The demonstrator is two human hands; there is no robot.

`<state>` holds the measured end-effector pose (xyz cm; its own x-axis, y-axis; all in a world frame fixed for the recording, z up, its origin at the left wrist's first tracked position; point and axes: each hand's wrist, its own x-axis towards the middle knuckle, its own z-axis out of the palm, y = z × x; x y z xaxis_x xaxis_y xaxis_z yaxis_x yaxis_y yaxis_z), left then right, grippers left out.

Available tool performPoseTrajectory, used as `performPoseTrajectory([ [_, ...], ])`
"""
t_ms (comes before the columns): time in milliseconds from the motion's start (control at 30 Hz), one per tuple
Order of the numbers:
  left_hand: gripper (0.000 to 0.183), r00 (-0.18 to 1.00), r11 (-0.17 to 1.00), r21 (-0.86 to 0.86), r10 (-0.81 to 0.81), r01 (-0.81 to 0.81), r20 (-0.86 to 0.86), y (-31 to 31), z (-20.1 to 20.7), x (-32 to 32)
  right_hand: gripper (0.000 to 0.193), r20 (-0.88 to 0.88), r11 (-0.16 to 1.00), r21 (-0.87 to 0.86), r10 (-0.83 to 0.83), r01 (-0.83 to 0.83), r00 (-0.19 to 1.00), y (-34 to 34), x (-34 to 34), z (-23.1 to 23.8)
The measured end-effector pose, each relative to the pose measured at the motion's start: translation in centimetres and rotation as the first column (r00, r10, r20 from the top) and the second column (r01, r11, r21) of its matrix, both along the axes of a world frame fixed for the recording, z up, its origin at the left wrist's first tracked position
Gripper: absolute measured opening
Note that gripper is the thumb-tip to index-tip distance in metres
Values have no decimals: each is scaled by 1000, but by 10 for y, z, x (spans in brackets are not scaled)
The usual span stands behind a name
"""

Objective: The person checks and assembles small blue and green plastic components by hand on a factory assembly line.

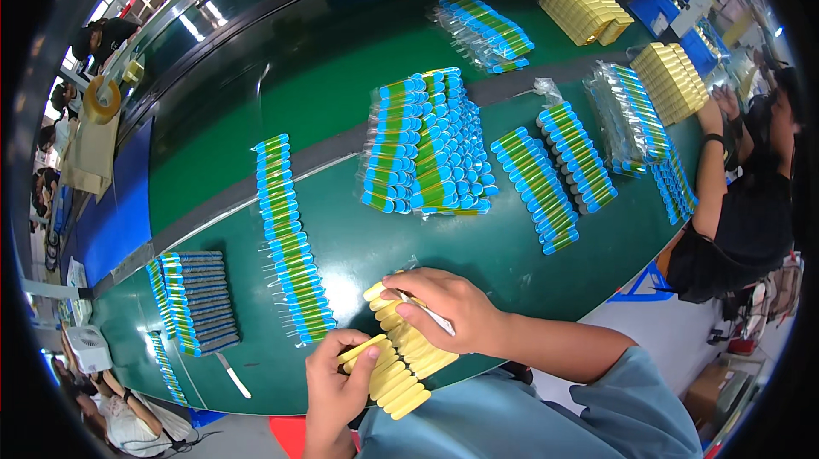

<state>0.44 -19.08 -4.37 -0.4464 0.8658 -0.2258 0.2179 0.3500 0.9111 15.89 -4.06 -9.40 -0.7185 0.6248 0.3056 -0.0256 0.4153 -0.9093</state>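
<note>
At the table's near edge, my left hand (341,378) is closed, its thumb and fingers pinching a yellow round-ended strip (362,351). Under and beside it lies a row of similar yellow strips (398,392). My right hand (456,310) is closed around a slim white tool (439,320); its far end is hidden by the fingers. Below that hand sits a second row of yellow strips (422,351). Just beyond my left hand stretches a long row of blue-and-green round-ended pieces (293,233), with thin wire-like ends along its left side.
A large pile of blue-and-green pieces (435,148) lies mid-table, with shorter rows (536,190) to its right. Dark-grey-backed pieces (205,297) lie at left, near another white slim tool (233,376). Yellow stacks (584,7) stand far right, where a person (742,194) works.
</note>
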Motion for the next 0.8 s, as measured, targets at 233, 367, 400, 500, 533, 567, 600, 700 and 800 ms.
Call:
performPoseTrajectory([
  [233, 48, 882, 963, 4, -249, 270, 399, -1, -1, -27, 25, -23, 998, 40, -47, 48, 999, -4, -1, -3],
  [367, 54, 894, 958, -58, -240, 281, 379, 2, 7, -22, 32, 29, 1000, 12, -16, 16, 999, -4, 1, -2],
  [400, 54, 905, 958, -65, -240, 279, 352, 0, 3, -24, 32, 29, 1000, 9, -20, 20, 999, -4, 2, -2],
  [500, 53, 899, 965, -88, -192, 245, 392, -5, -3, -27, 31, 43, 1000, 14, -13, 13, 999, -4, 2, -1],
  [533, 52, 878, 972, -106, -141, 210, 457, -6, -4, -27, 31, 43, 999, 32, 32, -33, 999, 0, 3, 0],
  [567, 52, 878, 972, -107, -140, 211, 458, -7, -5, -27, 31, 45, 996, 50, 78, -80, 996, 2, 4, 1],
  [600, 51, 878, 979, -91, -121, 183, 463, -8, -5, -25, 31, 46, 996, 48, 78, -80, 996, 2, 6, 1],
  [700, 50, 872, 989, -69, -81, 130, 483, -11, -7, -23, 34, 155, 916, 313, 212, -251, 965, -1, 14, 1],
  [800, 52, 847, 997, -40, -37, 68, 531, -19, -9, -17, 46, 325, 904, 305, 196, -299, 925, -5, 21, 7],
])
